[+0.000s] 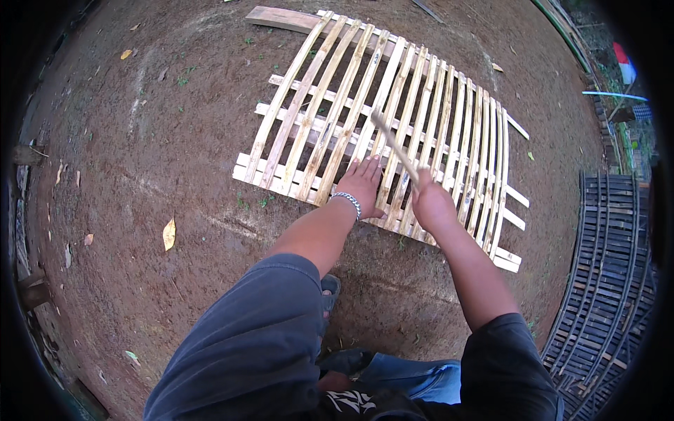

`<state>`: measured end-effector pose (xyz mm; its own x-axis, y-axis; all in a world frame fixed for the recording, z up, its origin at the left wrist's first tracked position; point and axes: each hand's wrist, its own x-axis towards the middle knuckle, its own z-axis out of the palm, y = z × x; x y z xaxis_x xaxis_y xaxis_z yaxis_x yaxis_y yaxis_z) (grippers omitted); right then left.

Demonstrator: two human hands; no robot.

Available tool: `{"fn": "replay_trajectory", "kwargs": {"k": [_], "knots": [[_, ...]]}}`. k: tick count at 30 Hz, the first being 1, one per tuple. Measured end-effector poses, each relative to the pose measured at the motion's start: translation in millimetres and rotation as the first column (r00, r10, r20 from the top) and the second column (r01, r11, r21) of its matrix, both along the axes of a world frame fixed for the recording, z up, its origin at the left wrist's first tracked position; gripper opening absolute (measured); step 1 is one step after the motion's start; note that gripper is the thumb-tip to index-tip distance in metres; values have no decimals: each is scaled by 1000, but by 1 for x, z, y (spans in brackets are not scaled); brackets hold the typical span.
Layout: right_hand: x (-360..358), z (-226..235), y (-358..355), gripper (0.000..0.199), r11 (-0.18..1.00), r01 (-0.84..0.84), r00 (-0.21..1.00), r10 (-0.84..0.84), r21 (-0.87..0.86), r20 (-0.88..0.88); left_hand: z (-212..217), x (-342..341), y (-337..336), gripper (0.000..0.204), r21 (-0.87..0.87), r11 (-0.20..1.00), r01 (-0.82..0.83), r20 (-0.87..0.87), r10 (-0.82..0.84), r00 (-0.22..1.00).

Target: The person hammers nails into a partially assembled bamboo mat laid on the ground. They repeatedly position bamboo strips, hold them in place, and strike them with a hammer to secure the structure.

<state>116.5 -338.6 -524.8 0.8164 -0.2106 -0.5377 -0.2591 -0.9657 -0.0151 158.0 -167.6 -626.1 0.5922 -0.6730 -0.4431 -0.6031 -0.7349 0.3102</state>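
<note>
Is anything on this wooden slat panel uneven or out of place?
Yes. On the slat panel, the crosspieces at the right edge stick out unevenly past the last slat. Otherwise nothing looks broken.

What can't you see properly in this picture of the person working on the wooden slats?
Head view:
- The stick in the right hand is motion-blurred; its far tip is unclear.
- The grip itself is hidden behind the hand.
- Slats beneath the left hand on the slatted panel are covered.
- The dark grid is cut off by the right rim.
</note>
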Motion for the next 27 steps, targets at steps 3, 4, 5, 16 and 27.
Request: {"fn": "replay_trajectory", "kwargs": {"k": [3, 4, 5, 16, 27], "knots": [[5, 5, -10, 32, 989, -38, 993, 22, -142, -112, -4, 0, 0, 125, -8, 1000, 5, 4, -5, 1000], [8, 14, -4, 32, 988, -48, 996, 36, -148, -79, -5, 1, 4, 124, 1, 1000, -4, 5, 4, 1000], [17, 23, 3, 32, 995, -4, 999, 0, -103, -42, -6, 2, 8, 124, 11, 1000, -13, 5, 13, 1000], [-3, -13, -12, 33, 998, -32, 999, 33, -56, 30, -8, 1, 10, 123, -91, 996, -2, -18, 0, 1000], [12, -25, 43, 47, 919, 184, 921, -285, 348, 266, -2, 1, 39, 131, 61, 997, -43, 2, 43, 999]]}}
